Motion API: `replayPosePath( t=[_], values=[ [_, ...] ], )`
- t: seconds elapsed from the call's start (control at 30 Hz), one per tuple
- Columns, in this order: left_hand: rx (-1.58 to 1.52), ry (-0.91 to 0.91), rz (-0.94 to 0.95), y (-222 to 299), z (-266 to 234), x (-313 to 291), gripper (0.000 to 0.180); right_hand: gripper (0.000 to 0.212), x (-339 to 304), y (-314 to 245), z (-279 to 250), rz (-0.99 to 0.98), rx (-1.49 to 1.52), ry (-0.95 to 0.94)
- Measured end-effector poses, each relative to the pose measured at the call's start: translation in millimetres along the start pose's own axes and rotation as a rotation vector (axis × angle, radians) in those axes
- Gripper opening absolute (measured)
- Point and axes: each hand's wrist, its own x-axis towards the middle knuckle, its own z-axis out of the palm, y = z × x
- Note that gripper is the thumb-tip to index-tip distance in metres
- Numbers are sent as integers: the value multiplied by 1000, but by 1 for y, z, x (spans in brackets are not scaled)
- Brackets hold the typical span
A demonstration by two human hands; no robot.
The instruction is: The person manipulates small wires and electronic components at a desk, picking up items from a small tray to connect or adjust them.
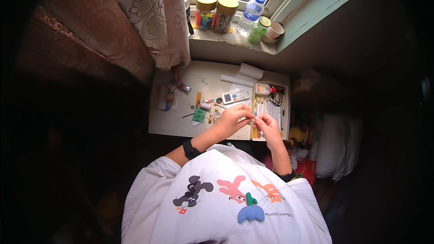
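Note:
My left hand (pixel 234 120) and my right hand (pixel 268 129) meet over the right part of the small table, just at the near side of an open box (pixel 286 108). Thumbs and fingertips of both are pinched together, nearly touching. Whatever they pinch is too small to make out. Beyond my left hand lies a white remote control (pixel 236 96) on white paper. To its left, a green patterned square (pixel 199 115), a spool-like grey cylinder (pixel 205 107) and several small brass-coloured pieces are scattered on the tabletop (pixel 169 125).
In the box are a white bottle (pixel 262 89), a coiled black cable (pixel 275 98) and slim items. Rolled white paper (pixel 251 71) lies at the table's back. Jars (pixel 224 14), a water bottle (pixel 250 16) and cups line the windowsill. A curtain (pixel 149 18) hangs at the left.

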Motion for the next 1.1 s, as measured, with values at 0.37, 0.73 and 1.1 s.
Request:
replayPosePath(
  t=[0.37,0.73,1.1],
  values=[
    [287,204,-303,-2,-57,-9,18,13,2,-12,13,-134,-74,-15],
    [-390,-17,-532,5,-15,-4,19,10,-2,-13,19,-206,-78,22],
    [-607,-109,-439,-4,32,17,18,10,-25,-47,7,-349,-28,21]
  ],
)
